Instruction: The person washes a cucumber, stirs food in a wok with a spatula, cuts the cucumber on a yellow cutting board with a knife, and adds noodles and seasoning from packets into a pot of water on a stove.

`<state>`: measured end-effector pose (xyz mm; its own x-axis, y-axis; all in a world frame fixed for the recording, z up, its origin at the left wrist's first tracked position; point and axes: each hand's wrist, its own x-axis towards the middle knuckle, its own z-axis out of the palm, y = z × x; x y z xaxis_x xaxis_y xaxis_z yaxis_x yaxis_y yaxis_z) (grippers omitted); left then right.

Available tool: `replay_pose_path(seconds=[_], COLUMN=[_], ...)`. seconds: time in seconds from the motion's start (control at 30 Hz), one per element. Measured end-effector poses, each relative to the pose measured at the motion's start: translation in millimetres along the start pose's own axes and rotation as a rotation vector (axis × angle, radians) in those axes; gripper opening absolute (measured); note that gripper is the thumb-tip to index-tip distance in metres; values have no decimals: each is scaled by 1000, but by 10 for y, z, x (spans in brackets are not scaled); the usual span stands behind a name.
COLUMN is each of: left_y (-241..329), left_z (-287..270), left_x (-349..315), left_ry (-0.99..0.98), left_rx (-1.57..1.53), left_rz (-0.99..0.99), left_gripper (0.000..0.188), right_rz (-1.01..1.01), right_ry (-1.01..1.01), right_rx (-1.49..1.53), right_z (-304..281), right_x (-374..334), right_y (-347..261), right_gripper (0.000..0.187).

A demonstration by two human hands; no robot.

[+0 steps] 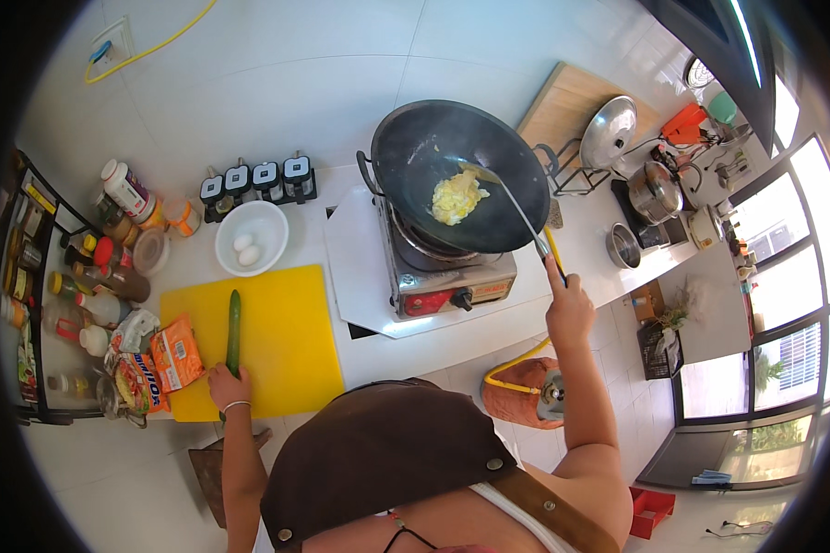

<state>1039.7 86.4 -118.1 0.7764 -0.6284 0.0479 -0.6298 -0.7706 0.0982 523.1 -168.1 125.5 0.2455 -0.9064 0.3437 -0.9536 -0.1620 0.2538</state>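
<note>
My right hand (570,304) is closed round the dark handle of a metal spatula (516,205). The spatula reaches into a black wok (503,120), its blade against a yellow clump of scrambled egg (456,197). The wok rests on a single-burner gas stove (452,281). At the left, my left hand (228,384) is closed round the near end of a green cucumber (234,327). The cucumber lies lengthwise on a yellow cutting board (290,346). Beyond the board stands a white bowl (272,221) with white eggs (248,254) in it.
Spice jars (266,182) stand in a rack by the wall. Bottles and an orange packet (176,353) crowd the left. Right of the wok are a pot lid (609,131) on a stand, a steel bowl (623,246) and a pot (655,192). A gas cylinder (526,394) is below.
</note>
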Motion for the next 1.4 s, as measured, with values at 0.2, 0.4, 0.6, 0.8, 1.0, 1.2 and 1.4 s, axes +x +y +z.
replay_pose_path(seconds=[0.2, 0.4, 0.6, 0.8, 1.0, 1.2, 1.4], left_y=[21, -53, -26, -43, -5, -16, 8], left_z=[-19, 64, 48, 59, 6, 32, -18], left_x=[-3, -2, -4, 8, 0, -6, -7], left_ry=[3, 25, 46, 31, 24, 18, 5], left_rx=[-3, -28, -55, -36, -27, -24, -3], left_rz=[-9, 2, 8, 3, -3, -10, -10], left_gripper=[39, 40, 36, 37, 39, 38, 39], right_rz=[103, 83, 86, 85, 110, 95, 98], right_ry=[66, 116, 177, 176, 192, 213, 198], right_rx=[93, 124, 161, 176, 229, 249, 258], right_z=[149, 190, 191, 253, 282, 259, 263], right_x=[-238, -296, -337, -414, -464, -489, -511], right_y=[-44, 16, 37, 41, 32, 36, 23], right_gripper=[77, 74, 75, 75, 73, 73, 74])
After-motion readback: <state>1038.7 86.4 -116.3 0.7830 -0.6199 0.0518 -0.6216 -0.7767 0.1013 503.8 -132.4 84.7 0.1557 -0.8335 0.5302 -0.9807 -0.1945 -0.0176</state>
